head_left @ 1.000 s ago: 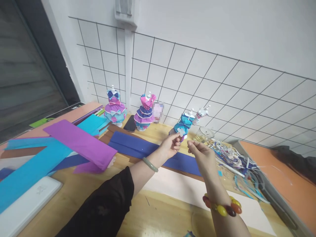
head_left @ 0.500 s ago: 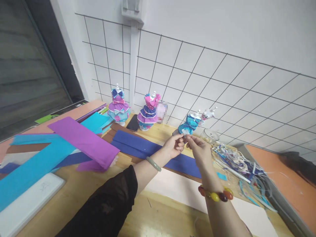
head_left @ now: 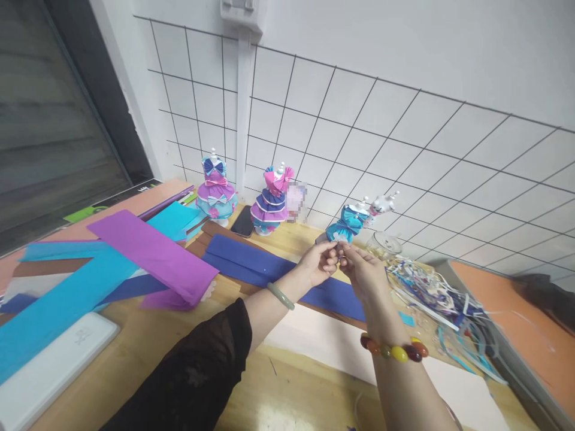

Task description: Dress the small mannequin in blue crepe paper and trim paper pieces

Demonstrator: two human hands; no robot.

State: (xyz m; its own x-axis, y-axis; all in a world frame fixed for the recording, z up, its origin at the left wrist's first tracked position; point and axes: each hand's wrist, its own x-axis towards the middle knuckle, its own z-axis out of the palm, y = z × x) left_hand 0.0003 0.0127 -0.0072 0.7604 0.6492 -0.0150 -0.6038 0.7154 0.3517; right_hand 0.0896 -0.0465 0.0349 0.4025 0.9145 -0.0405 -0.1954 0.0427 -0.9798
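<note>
Both my hands meet over the table with their fingertips pinched together. Between the tips of my left hand (head_left: pixel 320 263) and my right hand (head_left: pixel 363 269) is a small white paper flower (head_left: pixel 340 237), partly hidden by the fingers. Just beyond them leans a small dress form (head_left: pixel 352 220) in a teal paper dress with a bow. A dark blue paper strip (head_left: pixel 256 263) runs beneath my left wrist. Two more dressed forms stand upright farther left: one in purple and light blue (head_left: pixel 216 191), the other in pink, navy and purple (head_left: pixel 271 203).
Purple paper (head_left: pixel 155 254) and turquoise paper (head_left: pixel 76 293) overlap at left, near a white power bank (head_left: pixel 67 365). A phone (head_left: pixel 242 221) lies between the forms. At right are a glass jar (head_left: pixel 385 244), tangled paper scraps (head_left: pixel 438 287) and an orange-bottomed tray (head_left: pixel 507 317).
My right hand has turned slightly, with its fingers curled closer to the left fingertips. The white flower shows less clearly. The view has shifted a little.
</note>
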